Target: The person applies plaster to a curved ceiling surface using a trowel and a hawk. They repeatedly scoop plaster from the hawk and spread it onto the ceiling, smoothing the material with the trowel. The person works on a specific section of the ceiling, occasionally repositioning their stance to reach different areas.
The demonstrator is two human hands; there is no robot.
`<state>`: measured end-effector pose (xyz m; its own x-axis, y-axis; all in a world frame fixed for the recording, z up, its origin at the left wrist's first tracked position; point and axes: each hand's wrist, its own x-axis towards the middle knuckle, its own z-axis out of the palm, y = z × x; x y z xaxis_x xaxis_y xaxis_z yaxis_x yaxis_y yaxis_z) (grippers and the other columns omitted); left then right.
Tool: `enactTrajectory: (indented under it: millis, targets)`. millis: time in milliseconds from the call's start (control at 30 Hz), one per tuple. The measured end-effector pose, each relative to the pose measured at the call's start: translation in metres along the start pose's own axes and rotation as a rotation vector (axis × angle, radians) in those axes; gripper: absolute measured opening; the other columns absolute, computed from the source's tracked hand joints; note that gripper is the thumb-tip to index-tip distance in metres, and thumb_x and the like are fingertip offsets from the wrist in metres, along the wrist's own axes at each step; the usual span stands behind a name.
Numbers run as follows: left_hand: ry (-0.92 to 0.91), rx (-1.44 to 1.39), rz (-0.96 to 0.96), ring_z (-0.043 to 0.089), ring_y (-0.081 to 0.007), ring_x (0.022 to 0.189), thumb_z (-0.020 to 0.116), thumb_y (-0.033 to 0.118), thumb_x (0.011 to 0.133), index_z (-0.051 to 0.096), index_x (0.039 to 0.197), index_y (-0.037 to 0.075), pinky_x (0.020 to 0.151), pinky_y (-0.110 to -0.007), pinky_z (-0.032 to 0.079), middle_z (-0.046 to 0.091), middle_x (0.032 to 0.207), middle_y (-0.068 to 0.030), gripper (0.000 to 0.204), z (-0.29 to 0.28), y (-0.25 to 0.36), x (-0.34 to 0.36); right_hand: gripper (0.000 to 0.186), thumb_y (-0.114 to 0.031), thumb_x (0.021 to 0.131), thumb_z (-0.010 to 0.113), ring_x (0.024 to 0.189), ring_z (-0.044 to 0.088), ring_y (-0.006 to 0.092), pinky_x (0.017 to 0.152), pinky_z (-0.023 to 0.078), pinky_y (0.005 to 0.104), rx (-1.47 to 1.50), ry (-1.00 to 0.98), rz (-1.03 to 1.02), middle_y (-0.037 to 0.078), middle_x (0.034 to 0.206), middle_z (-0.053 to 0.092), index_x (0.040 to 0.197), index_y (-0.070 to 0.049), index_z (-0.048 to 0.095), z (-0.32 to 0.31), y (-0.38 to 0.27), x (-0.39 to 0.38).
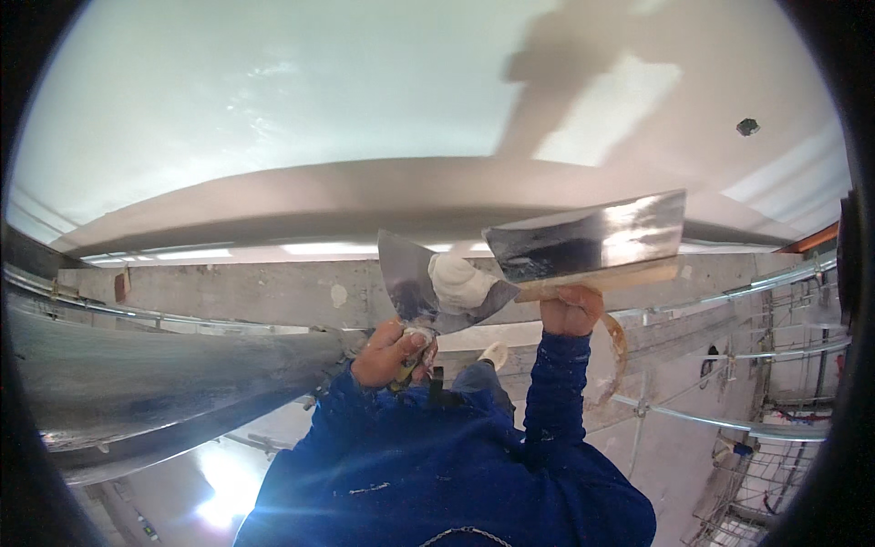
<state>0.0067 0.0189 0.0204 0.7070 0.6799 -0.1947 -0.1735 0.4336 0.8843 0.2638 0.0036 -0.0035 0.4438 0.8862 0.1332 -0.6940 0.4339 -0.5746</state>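
The knife (406, 273) is held out in front of the body with its broad blade fanned upward, seemingly turned face-up so that the lump of white paste (460, 283) rests on it without sliding off. The trowel (583, 239) sits just to the right, its long blade slanting above the wooden handle (638, 275), probably so the grip stays behind the metal and out of the paste. The blades come close; whether they touch I cannot tell. The left hand (392, 354) is closed around the knife's smeared handle, fingers curled. The right hand (571, 312) is clenched on the trowel's handle, knuckles up. Beyond both tools spreads a white surface (365, 100).
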Motion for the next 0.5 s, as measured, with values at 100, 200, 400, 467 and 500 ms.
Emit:
enactTrajectory:
  millis: [100, 200, 400, 467, 500]
  targets:
    - [-0.059, 0.016, 0.017, 0.047, -0.0101, 0.047, 0.044, 0.024, 0.087, 0.051, 0.068, 0.002, 0.044, -0.023, 0.036, 0.048, 0.056, -0.0032, 0.03, 0.003, -0.011, 0.015, 0.058, 0.003, 0.053, 0.048, 0.101, 0.051, 0.0299, 0.092, 0.037, 0.0455, 0.008, -0.096, -0.009, 0.013, 0.105, 0.054, 0.111, -0.003, 0.049, -0.006, -0.024, -0.007]
    - [-0.107, 0.023, 0.029, 0.047, -0.0105, 0.047, 0.046, 0.027, 0.086, 0.051, 0.072, 0.002, 0.043, -0.023, 0.037, 0.049, 0.06, -0.0039, 0.029, 0.02, -0.011, 0.03, 0.052, 0.004, 0.057, 0.053, 0.098, 0.052, 0.0274, 0.088, 0.04, 0.0443, 0.053, -0.099, -0.003, 0.012, 0.103, 0.055, 0.108, -0.004, 0.051, -0.017, -0.04, -0.014]
    - [-0.157, 0.034, 0.038, 0.047, -0.0093, 0.048, 0.047, 0.022, 0.086, 0.05, 0.073, 0.003, 0.045, -0.022, 0.036, 0.049, 0.059, -0.0032, 0.024, 0.07, -0.008, 0.06, 0.038, -0.002, 0.06, 0.064, 0.09, 0.054, 0.0216, 0.078, 0.043, 0.0303, -1.15, -0.24, 0.104, 0.011, 0.094, 0.059, 0.097, -0.003, 0.06, -0.052, -0.093, -0.014]
    - [-0.219, 0.069, 0.035, 0.047, -0.0094, 0.048, 0.047, 0.021, 0.085, 0.05, 0.075, 0.002, 0.045, -0.022, 0.036, 0.049, 0.06, -0.0036, 0.022, 0.085, -0.006, 0.07, 0.037, -0.003, 0.061, 0.063, 0.084, 0.054, 0.0198, 0.074, 0.043, 0.0283, -1.267, -0.351, 0.109, 0.009, 0.091, 0.059, 0.097, -0.002, 0.06, -0.068, -0.104, -0.006]
    - [-0.188, 0.036, 0.038, 0.046, -0.0095, 0.048, 0.047, 0.021, 0.085, 0.05, 0.075, 0.002, 0.045, -0.022, 0.036, 0.049, 0.06, -0.0036, 0.022, 0.096, -0.005, 0.077, 0.037, -0.003, 0.061, 0.062, 0.081, 0.054, 0.019, 0.073, 0.043, 0.0282, -1.248, -0.408, 0.13, 0.008, 0.09, 0.059, 0.099, -0.002, 0.059, -0.085, -0.107, -0.002]
